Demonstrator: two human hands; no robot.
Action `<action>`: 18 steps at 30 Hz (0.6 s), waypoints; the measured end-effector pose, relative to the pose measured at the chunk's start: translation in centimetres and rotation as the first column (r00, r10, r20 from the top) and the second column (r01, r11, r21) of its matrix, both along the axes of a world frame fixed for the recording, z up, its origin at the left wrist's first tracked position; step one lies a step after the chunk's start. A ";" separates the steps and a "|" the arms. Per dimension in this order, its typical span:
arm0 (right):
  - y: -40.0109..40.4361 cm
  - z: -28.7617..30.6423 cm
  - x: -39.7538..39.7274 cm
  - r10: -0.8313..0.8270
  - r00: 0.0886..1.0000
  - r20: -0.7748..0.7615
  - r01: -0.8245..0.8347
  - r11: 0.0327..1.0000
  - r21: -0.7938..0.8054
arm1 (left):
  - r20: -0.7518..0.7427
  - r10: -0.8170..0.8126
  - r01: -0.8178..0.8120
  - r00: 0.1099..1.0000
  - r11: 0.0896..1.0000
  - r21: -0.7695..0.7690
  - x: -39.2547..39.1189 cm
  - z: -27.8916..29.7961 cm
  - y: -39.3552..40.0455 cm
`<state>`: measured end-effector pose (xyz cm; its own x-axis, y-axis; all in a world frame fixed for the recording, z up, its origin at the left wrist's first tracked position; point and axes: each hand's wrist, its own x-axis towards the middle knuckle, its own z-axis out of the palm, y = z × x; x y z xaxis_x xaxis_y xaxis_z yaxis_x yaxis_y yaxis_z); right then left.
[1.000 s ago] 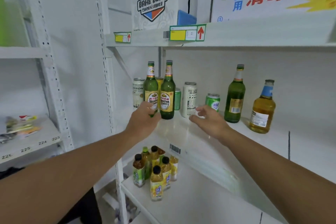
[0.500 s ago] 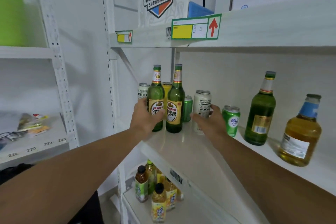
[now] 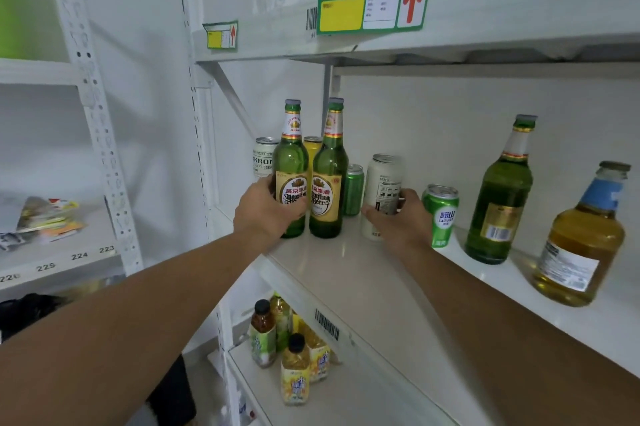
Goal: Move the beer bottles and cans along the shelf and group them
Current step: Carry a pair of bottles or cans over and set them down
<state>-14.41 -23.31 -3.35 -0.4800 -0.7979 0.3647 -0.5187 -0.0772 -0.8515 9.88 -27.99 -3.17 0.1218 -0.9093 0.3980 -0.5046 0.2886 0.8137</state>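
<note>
Grouping step at the shelf's [image 3: 346,273] left end: left hand [image 3: 265,209] grips a green bottle [image 3: 290,169], right hand [image 3: 398,218] clasps the white can [image 3: 384,183], which I judge should slide leftward next.

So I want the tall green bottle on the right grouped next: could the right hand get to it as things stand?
Probably yes, once freed: the right hand grips the white can; only the short green can stands between it and the tall green bottle.

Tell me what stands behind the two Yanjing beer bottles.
Behind the Yanjing beer bottles stand three cans: a white can at the left, a yellow can showing between the bottles, and a dark green can at the right. Their lower parts are covered by the bottles and the left hand.
</note>
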 end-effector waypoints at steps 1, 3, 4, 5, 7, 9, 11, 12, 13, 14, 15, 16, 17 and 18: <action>0.3 0.0 0.0 0.002 1.000 0.001 -0.002 1.000 0.000 | 0.009 -0.005 0.005 1.000 1.000 0.002 0.1 0.2 0.2; 0.8 0.2 0.1 0.020 1.000 -0.001 -0.020 1.000 0.011 | 0.015 -0.020 0.020 1.000 1.000 0.006 0.2 0.4 0.6; 1.1 0.3 0.1 0.030 1.000 -0.001 -0.030 0.999 0.022 | 0.013 -0.034 0.034 0.999 0.999 0.010 0.3 0.5 0.8; 1.5 0.4 0.1 0.039 0.999 0.002 -0.039 0.999 0.030 | 0.010 -0.047 0.047 0.999 0.999 0.012 0.4 0.6 1.2; 2.2 0.4 0.2 0.048 0.999 0.019 -0.049 0.998 0.043 | 0.004 -0.059 0.059 0.998 0.998 0.019 0.7 0.8 2.2; 3.3 0.5 0.3 0.057 0.997 0.045 -0.060 0.997 0.050 | -0.005 -0.049 0.049 0.999 0.998 0.032 0.8 0.9 3.1; 4.9 0.7 0.4 0.074 0.995 0.074 -0.077 0.996 0.039 | -0.026 -0.034 0.035 0.999 0.998 0.055 1.1 1.0 4.2; 5.7 0.7 0.3 0.085 0.993 0.087 -0.088 0.996 0.030 | -0.027 -0.029 0.031 0.999 0.998 0.062 1.3 1.0 4.7; 6.5 0.7 0.3 0.097 0.991 0.096 -0.099 0.995 0.023 | -0.021 -0.027 0.029 0.999 0.997 0.067 1.6 1.0 5.3; 7.5 0.8 0.3 0.109 0.989 0.098 -0.111 0.994 0.015 | -0.020 -0.032 0.033 0.999 0.997 0.066 1.9 1.0 5.9; 8.4 0.9 0.3 0.118 0.988 0.096 -0.119 0.993 0.006 | -0.023 -0.042 0.043 0.999 0.997 0.065 2.1 0.9 6.5; 9.3 1.0 0.3 0.126 0.987 0.099 -0.127 0.992 -0.003 | -0.030 -0.055 0.057 0.998 0.996 0.064 2.4 0.9 7.2; 10.3 1.3 0.4 0.134 0.985 0.107 -0.133 0.991 -0.014 | -0.039 -0.067 0.069 0.997 0.995 0.068 2.6 0.8 7.9; 11.5 1.6 0.5 0.137 0.985 0.109 -0.135 0.991 -0.026 | -0.050 -0.083 0.086 0.995 0.994 0.072 2.8 0.9 8.8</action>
<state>-13.91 -11.84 -1.78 -0.4057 -0.8520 0.3309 -0.4053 -0.1567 -0.9006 12.70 -19.23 -2.32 0.0600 -0.9438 0.3250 -0.4417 0.2668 0.8566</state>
